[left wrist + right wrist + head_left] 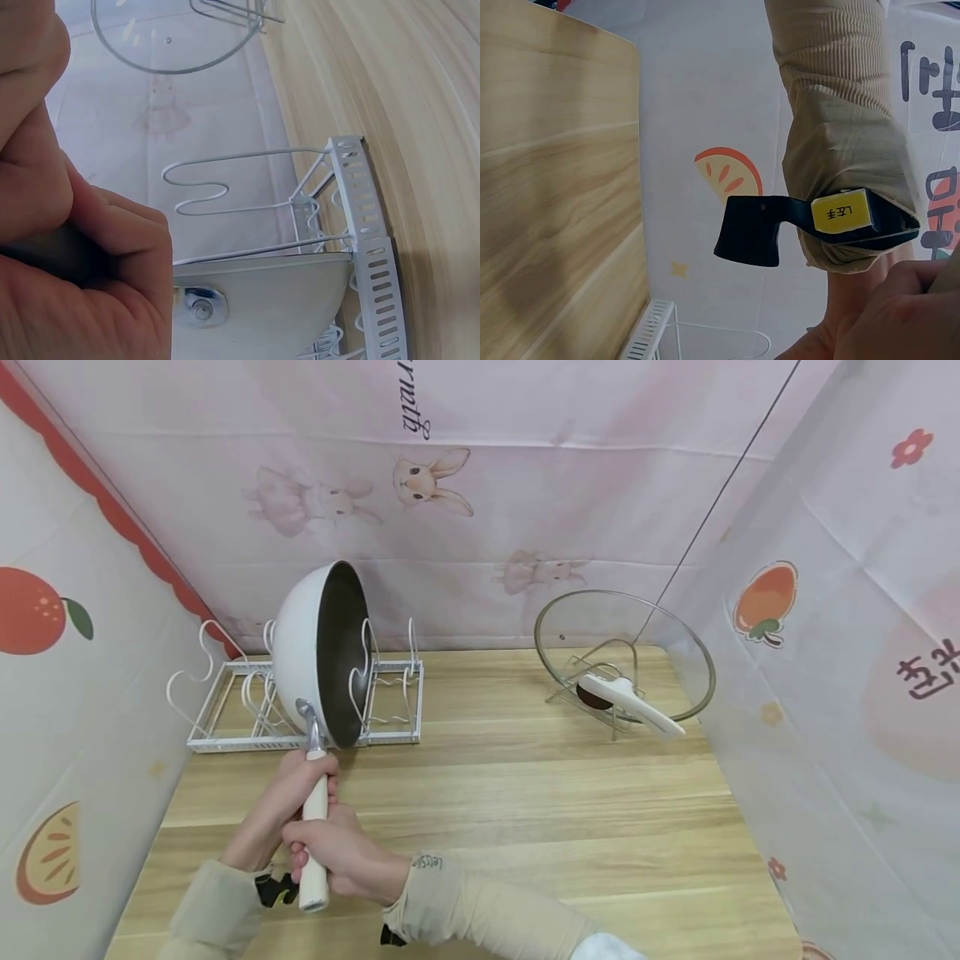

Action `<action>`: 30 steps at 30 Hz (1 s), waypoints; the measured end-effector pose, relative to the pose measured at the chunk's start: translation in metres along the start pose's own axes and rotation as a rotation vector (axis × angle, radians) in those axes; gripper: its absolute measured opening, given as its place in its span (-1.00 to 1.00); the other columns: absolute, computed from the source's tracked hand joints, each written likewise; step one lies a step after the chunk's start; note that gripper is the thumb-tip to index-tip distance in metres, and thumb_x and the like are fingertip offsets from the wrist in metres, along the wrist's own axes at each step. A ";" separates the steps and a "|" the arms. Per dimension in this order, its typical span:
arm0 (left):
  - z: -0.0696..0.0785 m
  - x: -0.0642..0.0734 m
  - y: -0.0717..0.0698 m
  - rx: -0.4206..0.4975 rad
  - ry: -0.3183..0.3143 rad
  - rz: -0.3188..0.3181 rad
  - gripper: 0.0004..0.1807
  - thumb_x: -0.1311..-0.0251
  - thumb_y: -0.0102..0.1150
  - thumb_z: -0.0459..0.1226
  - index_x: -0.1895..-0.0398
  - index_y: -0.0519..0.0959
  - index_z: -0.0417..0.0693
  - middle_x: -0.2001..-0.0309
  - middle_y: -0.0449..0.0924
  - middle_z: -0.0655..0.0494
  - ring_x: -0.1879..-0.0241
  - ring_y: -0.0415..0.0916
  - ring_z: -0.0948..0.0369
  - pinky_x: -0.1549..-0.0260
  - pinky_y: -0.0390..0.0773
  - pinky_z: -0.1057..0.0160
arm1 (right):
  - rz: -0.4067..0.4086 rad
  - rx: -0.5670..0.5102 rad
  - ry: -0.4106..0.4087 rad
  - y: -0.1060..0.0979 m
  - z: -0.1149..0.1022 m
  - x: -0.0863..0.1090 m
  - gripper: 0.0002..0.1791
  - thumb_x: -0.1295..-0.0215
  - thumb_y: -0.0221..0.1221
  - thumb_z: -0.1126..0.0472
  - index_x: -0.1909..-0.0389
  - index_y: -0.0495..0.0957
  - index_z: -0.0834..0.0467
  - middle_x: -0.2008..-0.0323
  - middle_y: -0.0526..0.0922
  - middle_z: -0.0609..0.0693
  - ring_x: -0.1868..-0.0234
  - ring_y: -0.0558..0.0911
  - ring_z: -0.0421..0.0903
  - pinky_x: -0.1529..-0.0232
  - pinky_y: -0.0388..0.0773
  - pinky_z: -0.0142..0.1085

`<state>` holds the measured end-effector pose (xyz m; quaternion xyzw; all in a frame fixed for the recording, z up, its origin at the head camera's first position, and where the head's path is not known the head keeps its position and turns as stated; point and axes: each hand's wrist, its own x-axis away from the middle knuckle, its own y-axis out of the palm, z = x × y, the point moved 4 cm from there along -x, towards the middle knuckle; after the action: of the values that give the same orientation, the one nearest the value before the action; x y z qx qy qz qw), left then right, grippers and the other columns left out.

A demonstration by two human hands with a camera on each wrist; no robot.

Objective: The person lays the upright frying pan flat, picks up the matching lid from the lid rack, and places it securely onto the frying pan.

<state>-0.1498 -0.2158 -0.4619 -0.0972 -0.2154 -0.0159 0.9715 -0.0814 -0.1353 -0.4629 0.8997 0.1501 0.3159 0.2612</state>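
A white wok [295,639] with a dark inside stands on its side between the wire dividers of a white rack [243,744]. Its long cream handle [315,893] points toward me. Close to the metal joint, my left hand [298,783] grips the handle. My right hand [341,847] grips it lower down, just behind the left. In the left wrist view the wok's outer wall [277,304] and handle rivet show beside the curled fingers [127,232]. The right wrist view catches only part of the right hand [900,322].
At the back right, a glass lid [626,618] with a cream handle leans on a small wire stand [613,727]. Printed cloth walls [480,527] enclose the wooden table [525,827] at the back and sides. Other dividers [408,685] flank the wok.
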 end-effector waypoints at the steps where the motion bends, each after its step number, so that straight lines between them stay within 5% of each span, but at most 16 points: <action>1: 0.000 0.000 0.000 0.002 -0.003 -0.004 -0.92 -0.15 -0.05 -0.40 0.49 0.38 -0.17 0.67 0.45 0.11 0.68 0.44 0.24 0.64 0.54 0.33 | 0.000 0.000 0.001 0.000 0.000 0.000 -0.66 0.18 -0.04 0.56 0.32 0.32 0.18 0.75 0.27 -0.09 0.79 0.23 -0.25 0.82 0.25 -0.49; 30: 0.012 0.008 0.000 -0.040 0.017 0.006 -0.86 -0.10 -0.05 -0.42 0.58 0.40 -0.16 0.70 0.43 0.11 0.70 0.41 0.25 0.67 0.48 0.34 | -0.073 -0.018 0.025 0.004 -0.007 0.009 -0.64 0.18 -0.04 0.55 0.31 0.31 0.15 0.73 0.28 -0.09 0.77 0.23 -0.26 0.77 0.25 -0.48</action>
<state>-0.1481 -0.2132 -0.4477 -0.1170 -0.2063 -0.0183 0.9713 -0.0787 -0.1322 -0.4515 0.8872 0.1835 0.3186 0.2787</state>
